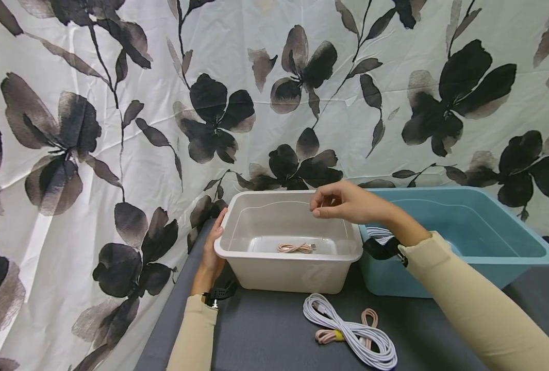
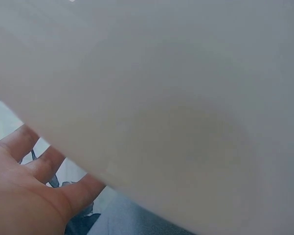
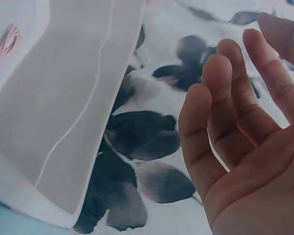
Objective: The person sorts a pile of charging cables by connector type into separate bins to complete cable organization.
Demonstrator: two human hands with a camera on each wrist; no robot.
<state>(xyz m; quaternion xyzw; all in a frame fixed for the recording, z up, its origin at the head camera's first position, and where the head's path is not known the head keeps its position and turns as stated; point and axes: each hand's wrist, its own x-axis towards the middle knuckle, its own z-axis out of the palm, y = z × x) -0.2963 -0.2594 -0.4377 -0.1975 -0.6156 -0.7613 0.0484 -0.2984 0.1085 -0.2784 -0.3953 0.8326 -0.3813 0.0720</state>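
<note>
A beige plastic bin (image 1: 297, 273) stands on the grey surface, with a bundled pink cable (image 1: 296, 248) lying on its floor. My left hand (image 1: 213, 252) rests against the bin's left end, fingers extended along the outer wall up to the rim. Above the back right of that bin is my right hand (image 1: 346, 202), loosely bent and holding nothing. In the right wrist view its spread fingers (image 3: 220, 117) are apart from the bin wall, palm bare. The left wrist view is mostly filled by the blurred bin wall (image 2: 176, 98).
A blue bin (image 1: 464, 281) adjoins the beige one on the right, with a white cable (image 1: 380, 234) inside, partly hidden by my wrist. In front lie a coiled white cable (image 1: 353, 330) and a pink cable (image 1: 370, 317) beneath it. A floral curtain (image 1: 274, 129) hangs behind.
</note>
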